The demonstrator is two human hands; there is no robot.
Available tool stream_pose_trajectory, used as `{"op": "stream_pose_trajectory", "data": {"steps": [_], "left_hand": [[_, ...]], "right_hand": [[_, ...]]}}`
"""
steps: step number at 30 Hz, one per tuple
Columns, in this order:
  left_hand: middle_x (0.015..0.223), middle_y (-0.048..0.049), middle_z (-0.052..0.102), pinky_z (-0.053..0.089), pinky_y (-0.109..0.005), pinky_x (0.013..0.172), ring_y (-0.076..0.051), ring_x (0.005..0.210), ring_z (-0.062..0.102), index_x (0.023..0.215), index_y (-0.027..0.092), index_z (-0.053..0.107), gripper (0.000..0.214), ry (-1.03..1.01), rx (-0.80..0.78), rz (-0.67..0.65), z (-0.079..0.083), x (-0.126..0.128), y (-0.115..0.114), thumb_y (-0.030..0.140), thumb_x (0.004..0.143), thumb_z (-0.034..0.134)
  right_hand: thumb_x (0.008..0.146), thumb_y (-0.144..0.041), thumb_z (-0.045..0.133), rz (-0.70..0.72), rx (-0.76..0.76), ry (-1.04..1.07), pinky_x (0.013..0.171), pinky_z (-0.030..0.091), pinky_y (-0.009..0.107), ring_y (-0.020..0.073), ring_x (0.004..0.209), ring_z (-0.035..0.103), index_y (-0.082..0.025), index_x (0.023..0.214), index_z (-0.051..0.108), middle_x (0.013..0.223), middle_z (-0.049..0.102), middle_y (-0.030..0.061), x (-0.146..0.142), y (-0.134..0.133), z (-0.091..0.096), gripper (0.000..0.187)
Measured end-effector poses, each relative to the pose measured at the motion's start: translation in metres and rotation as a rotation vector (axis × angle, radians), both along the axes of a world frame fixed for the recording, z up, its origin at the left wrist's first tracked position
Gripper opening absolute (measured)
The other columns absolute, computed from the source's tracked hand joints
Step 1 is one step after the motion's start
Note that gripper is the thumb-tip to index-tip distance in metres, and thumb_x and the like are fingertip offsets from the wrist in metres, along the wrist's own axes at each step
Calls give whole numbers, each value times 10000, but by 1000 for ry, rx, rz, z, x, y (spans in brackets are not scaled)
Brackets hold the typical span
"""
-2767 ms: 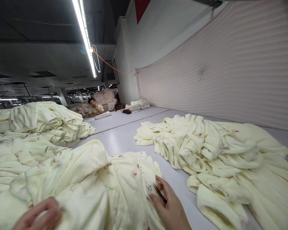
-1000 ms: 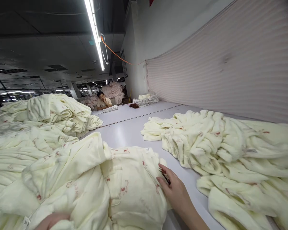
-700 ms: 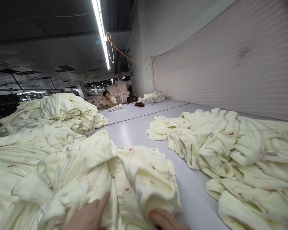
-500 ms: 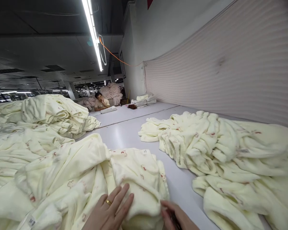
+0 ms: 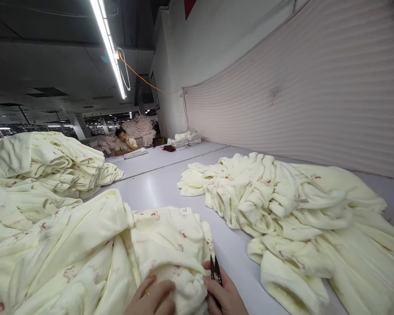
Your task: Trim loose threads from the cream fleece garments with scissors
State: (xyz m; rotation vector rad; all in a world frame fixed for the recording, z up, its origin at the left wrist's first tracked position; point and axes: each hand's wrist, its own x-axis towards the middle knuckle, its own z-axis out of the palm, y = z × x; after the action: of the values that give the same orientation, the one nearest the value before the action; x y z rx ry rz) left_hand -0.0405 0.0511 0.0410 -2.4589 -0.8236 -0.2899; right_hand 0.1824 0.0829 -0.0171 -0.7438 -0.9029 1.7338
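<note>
A pale yellow fleece garment (image 5: 170,245) with small reddish prints and a white label lies bunched in front of me. My left hand (image 5: 154,297), a gold ring on one finger, rests on its near part with the fingers curled into the cloth; the fingertips are partly hidden. At the garment's right edge, my right hand (image 5: 225,291) is closed around dark thread snips (image 5: 215,269). Their blades point up and away from me and stand a little apart. The thumb and forefinger of that hand are up against the cloth.
More of these garments are heaped at the left (image 5: 52,162), and another pile (image 5: 265,192) lies to the right on the pale table (image 5: 144,188). At the far end are folded stacks (image 5: 184,141) and a seated person (image 5: 126,142). A striped cloth (image 5: 282,100) hangs along the wall.
My left hand has gone from lying flat with fingers stretched to curled in the cloth, nearer me. The snips in my right hand have turned up into view. The camera view has swung slightly right.
</note>
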Motion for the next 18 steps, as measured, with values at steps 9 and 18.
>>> {"op": "stream_pose_trajectory", "data": {"steps": [9, 18], "left_hand": [[857, 17, 709, 249, -532, 1120, -203, 933, 653, 749, 216, 571, 81, -83, -677, 314, 49, 28, 11, 175, 680, 557], [797, -38, 751, 495, -323, 659, -253, 731, 695, 1158, 216, 548, 442, -241, -948, 665, 42, 4, 4, 497, 824, 484]], "right_hand": [[830, -550, 530, -178, 253, -481, 605, 478, 264, 185, 636, 630, -189, 1014, 586, 638, 674, 5, 7, 8, 31, 410], [824, -216, 495, -371, 633, -828, 802, 523, 292, 210, 913, 658, -212, 967, 643, 966, 701, 58, -6, 52, 42, 206]]}}
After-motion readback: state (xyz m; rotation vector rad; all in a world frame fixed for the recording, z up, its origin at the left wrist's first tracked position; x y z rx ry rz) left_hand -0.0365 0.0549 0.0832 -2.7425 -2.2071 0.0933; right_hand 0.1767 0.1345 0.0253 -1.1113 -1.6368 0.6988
